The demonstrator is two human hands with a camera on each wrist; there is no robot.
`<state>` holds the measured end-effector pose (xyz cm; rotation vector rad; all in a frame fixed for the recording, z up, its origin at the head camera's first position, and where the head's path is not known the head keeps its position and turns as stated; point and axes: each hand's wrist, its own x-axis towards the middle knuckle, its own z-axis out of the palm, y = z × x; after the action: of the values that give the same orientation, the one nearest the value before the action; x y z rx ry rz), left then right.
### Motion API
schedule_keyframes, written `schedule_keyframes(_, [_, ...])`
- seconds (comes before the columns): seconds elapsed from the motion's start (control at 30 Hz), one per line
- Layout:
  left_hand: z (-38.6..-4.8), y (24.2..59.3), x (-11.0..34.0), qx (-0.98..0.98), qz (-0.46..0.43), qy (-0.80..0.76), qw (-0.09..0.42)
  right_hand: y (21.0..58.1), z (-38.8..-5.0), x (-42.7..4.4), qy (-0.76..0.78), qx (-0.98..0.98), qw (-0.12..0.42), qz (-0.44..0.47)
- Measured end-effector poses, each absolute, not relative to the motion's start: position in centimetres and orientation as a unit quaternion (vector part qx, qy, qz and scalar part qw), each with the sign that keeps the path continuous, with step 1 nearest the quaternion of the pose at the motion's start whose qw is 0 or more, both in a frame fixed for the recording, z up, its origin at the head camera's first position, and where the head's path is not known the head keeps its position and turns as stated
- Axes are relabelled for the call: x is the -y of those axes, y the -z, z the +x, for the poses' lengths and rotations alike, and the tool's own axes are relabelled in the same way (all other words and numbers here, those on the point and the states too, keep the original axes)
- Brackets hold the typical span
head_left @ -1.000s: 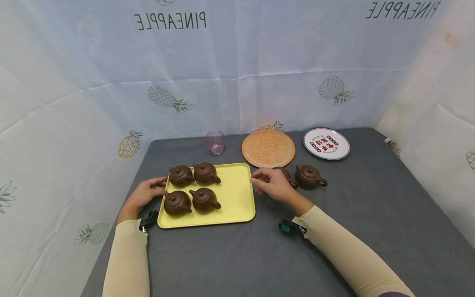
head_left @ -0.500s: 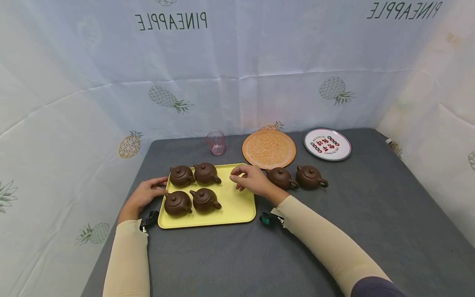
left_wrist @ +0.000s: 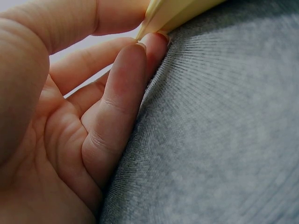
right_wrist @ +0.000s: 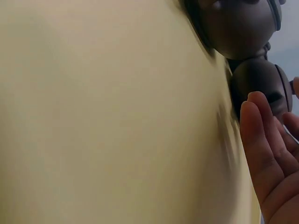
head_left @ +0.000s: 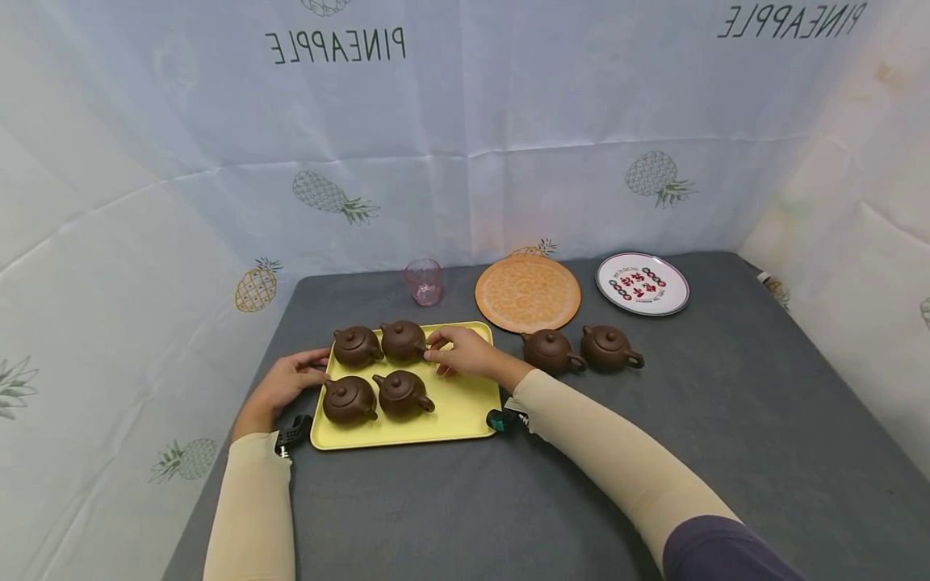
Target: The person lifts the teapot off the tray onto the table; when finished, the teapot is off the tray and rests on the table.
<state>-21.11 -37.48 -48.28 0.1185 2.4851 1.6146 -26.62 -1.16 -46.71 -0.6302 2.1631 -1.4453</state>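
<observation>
My left hand [head_left: 291, 378] pinches the left rim of a yellow tray [head_left: 465, 411]. In the left wrist view, the thumb and fingers meet at the corner of the tray [left_wrist: 173, 16], on a grey cloth. Two rows of brown teapots stand on the tray: a back left teapot [head_left: 356, 349], a back right teapot [head_left: 402, 342], a front left teapot [head_left: 349, 400] and a front right teapot [head_left: 402, 394]. At the back right teapot's handle is my right hand [head_left: 468, 353], fingertips close around it. The right wrist view shows its fingers [right_wrist: 261, 144] fairly straight beside that teapot [right_wrist: 259, 81].
Two more brown teapots, a nearer-left one [head_left: 548, 353] and a right one [head_left: 606, 349], stand right of the tray. Behind are a pink glass [head_left: 424, 282], a round orange mat [head_left: 528, 294] and a white plate [head_left: 679, 298] with red print.
My right hand has moved left, from beside the teapots off the tray, over the tray's right part, to the back right teapot's handle. My left hand has stayed at the rim.
</observation>
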Motion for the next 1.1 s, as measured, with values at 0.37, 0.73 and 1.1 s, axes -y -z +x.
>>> schedule_keyframes(0.37, [-20.7,47.4,36.9,-0.838,0.032,-0.536,0.097,48.1,-26.7,2.8,0.564,-0.771,0.221,-0.196])
schedule_keyframes(0.73, [-20.7,47.5,37.0,-0.835,0.033,-0.54,0.097,48.0,-26.3,3.1,0.553,-0.786,0.195,-0.195])
schedule_keyframes(1.1, [-20.2,45.9,36.1,-0.835,0.034,-0.54,0.101,47.5,-26.3,2.5,0.561,-0.784,0.172,-0.2])
